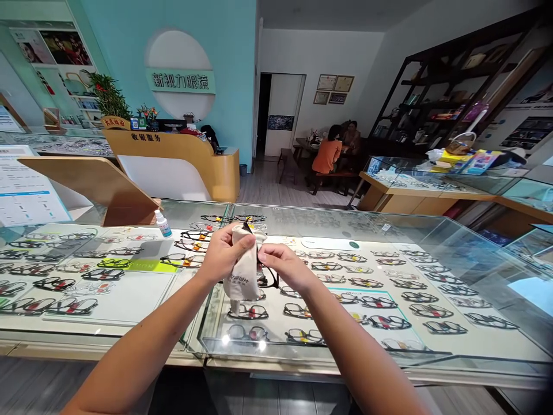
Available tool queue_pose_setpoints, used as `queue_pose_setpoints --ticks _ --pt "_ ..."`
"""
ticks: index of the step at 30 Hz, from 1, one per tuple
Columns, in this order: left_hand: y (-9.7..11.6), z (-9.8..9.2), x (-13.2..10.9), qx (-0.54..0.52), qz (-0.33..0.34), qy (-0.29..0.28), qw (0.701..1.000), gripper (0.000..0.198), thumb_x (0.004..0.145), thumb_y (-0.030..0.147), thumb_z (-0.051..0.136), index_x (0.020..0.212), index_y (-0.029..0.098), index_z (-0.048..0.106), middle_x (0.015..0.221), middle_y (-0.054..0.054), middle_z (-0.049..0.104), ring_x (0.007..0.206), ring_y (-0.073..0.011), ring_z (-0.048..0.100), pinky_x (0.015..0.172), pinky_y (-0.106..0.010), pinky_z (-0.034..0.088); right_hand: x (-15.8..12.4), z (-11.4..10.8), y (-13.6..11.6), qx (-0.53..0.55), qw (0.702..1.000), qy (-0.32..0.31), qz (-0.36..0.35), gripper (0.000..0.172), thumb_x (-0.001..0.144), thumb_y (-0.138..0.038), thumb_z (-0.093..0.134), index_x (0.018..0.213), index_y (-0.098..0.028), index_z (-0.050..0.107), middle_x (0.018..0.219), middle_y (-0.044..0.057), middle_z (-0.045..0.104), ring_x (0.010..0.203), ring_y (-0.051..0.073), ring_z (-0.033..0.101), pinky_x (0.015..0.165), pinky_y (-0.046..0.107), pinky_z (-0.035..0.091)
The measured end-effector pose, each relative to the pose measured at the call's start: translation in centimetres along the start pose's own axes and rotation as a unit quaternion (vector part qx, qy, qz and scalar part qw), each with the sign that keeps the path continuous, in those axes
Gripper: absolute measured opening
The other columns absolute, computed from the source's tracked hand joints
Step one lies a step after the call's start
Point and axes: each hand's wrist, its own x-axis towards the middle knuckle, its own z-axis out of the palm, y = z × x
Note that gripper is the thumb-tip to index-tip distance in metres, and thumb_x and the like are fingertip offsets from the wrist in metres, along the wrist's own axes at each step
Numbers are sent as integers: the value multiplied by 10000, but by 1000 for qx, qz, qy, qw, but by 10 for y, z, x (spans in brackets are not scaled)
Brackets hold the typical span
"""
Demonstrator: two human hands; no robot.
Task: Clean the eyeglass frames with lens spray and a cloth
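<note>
My left hand [222, 251] is closed around a cream cloth [242, 276] with dark printing, its thumb pressed on the upper part. The cloth hangs down above the glass counter and wraps part of a pair of black-framed eyeglasses [272, 278]. My right hand [283, 264] pinches the eyeglasses frame at the cloth's right edge. A dark tip of the frame shows at the top of the cloth; the rest of the frame is hidden by cloth and fingers. Several more eyeglasses [248, 312] lie in the case below my hands.
The glass display case [345, 366] spans the front, with rows of eyeglasses inside. A white spray bottle [163, 223] stands left of my hands, near a tilted wooden board [90, 181]. Beyond are a reception desk [220, 173] and a seated person in orange [329, 154].
</note>
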Motion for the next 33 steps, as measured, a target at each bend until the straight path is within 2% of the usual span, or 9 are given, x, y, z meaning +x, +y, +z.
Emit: queue_pose_setpoints --ticks 3,7,10,17,21,25,28,31,33 --pt "-4 1 1 -2 -6 43 999 677 746 793 864 732 168 604 625 27 579 540 -96 503 506 -214 416 1 1 1 2 1000 12 -4 466 875 -616 856 739 -192 717 709 -19 613 694 144 518 734 290 423" --pt "-11 1 7 -95 -54 10 994 638 776 756 870 911 157 698 680 17 658 589 -123 607 575 -238 508 0 -5 -2 29 996 86 -22 441 861 -629 865 826 -197 788 774 2 661 739 153 532 753 286 429" --pt "-12 2 11 -138 -51 1 989 601 789 708 892 917 144 726 745 -16 724 685 -152 686 671 -262 567 -1 -9 -9 48 987 145 -45 433 839 -639 878 843 -211 808 847 32 704 795 172 554 767 288 449" --pt "-10 3 11 -151 -31 37 987 640 768 732 894 976 134 798 901 -92 822 932 -243 783 830 -309 607 -3 -5 -23 34 977 191 -93 412 809 -617 904 773 -216 819 947 34 578 762 144 495 700 272 484" --pt "-12 1 11 -157 -38 74 984 689 734 743 911 1045 139 796 941 -92 829 924 -233 779 805 -298 600 -6 -6 -25 107 970 204 -74 375 747 -557 967 859 -227 830 959 26 622 753 131 513 677 249 494" --pt "-11 -2 11 -149 -46 124 980 666 742 727 913 1059 157 781 866 -48 800 782 -176 735 703 -255 569 -8 -11 -27 163 960 215 -72 384 754 -520 970 953 -222 833 955 28 671 791 135 552 715 232 517" --pt "-9 1 7 -102 -68 72 990 659 731 779 885 892 154 753 708 -15 718 635 -136 631 588 -226 493 -8 -11 -27 159 960 217 -81 368 775 -508 962 990 -235 840 998 30 673 816 134 558 758 229 529" --pt "-7 10 -2 -51 -82 -15 995 712 750 855 812 778 152 699 631 2 638 569 -109 524 539 -217 419 -6 -10 -23 112 965 218 -90 351 807 -558 921 914 -235 832 1197 63 674 865 160 576 778 273 556" --pt "-6 17 -8 -36 -81 -65 994 717 784 864 775 783 152 685 644 6 619 566 -101 485 532 -217 385 -3 -8 -17 71 968 221 -95 377 838 -599 883 856 -228 822 1312 84 652 985 200 609 841 302 573"
